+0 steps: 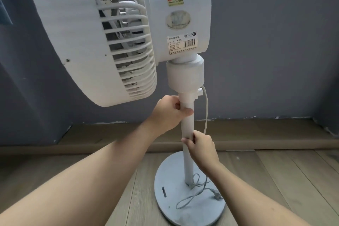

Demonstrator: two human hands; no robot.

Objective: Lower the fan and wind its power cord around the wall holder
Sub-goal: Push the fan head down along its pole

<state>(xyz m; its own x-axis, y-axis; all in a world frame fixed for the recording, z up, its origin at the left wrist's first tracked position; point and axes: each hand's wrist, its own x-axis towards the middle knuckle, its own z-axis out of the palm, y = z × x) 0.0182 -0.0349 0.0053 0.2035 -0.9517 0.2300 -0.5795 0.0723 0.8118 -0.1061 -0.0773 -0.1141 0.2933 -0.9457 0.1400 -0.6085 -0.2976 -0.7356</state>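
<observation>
Both hands clasp the fan's pole: the left hand just under the fan head, the right hand lower. The pole looks unlowered; the power cord lies unwound at its foot, wall holder apparently out of view.

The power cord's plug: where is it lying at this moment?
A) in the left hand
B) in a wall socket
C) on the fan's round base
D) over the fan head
C: the plug lies loose on the round base, beside the pole that both hands grip.
</observation>
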